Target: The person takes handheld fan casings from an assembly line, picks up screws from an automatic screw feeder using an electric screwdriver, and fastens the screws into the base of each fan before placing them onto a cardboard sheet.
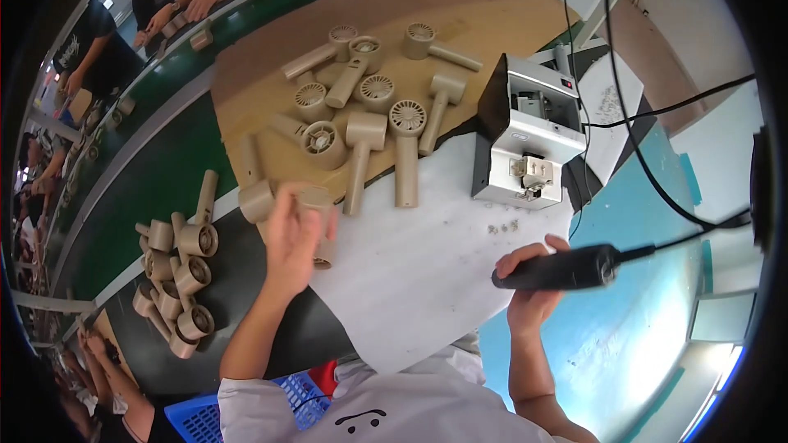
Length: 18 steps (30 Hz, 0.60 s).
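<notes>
Even, bright light falls across the white sheet (443,271) at the centre of the frame, while white glare washes out part of the blue floor (628,316) at lower right, near a brilliant strip of light (716,398) along the rim. Blur softens the left hand (291,242) left of centre; workers (98,41) toward the far left appear small and indistinct. Fisheye distortion bows the green surface (193,139) at left, and black vignetting fills the corners

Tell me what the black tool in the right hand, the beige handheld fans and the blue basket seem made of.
Black tool: perhaps plastic, fairly dull, few highlights. Handheld fans: likely plastic, matte, with moulded-looking grille ribs. Blue basket: apparently plastic, finish unclear, regular lattice wall.
</notes>
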Available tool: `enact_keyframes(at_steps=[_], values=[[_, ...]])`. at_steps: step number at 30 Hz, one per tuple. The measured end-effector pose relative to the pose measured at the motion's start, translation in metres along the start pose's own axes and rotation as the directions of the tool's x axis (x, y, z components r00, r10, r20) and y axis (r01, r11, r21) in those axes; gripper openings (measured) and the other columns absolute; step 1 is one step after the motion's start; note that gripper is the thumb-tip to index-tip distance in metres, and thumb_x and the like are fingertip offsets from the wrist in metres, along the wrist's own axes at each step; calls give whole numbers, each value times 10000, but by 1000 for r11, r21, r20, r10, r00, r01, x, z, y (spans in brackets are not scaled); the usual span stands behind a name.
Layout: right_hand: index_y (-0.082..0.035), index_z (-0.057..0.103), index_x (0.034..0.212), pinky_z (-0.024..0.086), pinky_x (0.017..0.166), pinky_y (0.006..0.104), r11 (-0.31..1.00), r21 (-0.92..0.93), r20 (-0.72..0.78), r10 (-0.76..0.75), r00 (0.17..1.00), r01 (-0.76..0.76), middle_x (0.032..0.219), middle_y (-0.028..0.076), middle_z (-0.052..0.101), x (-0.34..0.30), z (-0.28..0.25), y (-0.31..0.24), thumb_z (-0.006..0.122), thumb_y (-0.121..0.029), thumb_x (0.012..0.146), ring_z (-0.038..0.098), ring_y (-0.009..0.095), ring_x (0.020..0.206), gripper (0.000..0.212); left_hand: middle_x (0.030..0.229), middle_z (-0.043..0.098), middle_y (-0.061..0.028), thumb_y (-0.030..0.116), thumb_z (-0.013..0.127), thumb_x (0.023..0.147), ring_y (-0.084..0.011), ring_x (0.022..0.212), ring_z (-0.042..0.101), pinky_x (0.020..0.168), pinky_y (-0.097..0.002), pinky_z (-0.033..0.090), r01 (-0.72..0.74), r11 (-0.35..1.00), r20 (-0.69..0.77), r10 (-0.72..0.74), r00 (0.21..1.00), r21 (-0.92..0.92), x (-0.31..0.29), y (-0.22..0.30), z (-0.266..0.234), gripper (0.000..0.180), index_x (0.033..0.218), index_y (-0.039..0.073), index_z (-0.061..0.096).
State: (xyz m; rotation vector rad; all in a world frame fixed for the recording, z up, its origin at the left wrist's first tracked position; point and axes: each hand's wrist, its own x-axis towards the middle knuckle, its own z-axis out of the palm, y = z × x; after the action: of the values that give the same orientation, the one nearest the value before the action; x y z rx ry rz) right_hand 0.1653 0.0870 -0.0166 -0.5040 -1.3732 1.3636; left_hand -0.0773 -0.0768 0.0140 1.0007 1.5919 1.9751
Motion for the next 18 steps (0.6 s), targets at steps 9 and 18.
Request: enact_keyframes(at_steps=[9,18], values=[[-109,371,1195,373,450,281,928,198,81,-337,938,316,603,23,432,73,-17,-47,495,-738,846,389,124,453,729,806,561,-41,224,519,993,-106,671,490,602,-244,402,9,970,207,-61,976,242,20,-14,48,232,1083,10,527],[-92,413,1030,390,503,307,976,175,169,-162,972,132,614,47,439,140,-6,-3,526,-781,787,424,154,496,739,795,621,-100,142,635,897,-204,670,611,636,-281,495,-305,886,378,164,911,350,16,-23,68,233,1043,-27,567]])
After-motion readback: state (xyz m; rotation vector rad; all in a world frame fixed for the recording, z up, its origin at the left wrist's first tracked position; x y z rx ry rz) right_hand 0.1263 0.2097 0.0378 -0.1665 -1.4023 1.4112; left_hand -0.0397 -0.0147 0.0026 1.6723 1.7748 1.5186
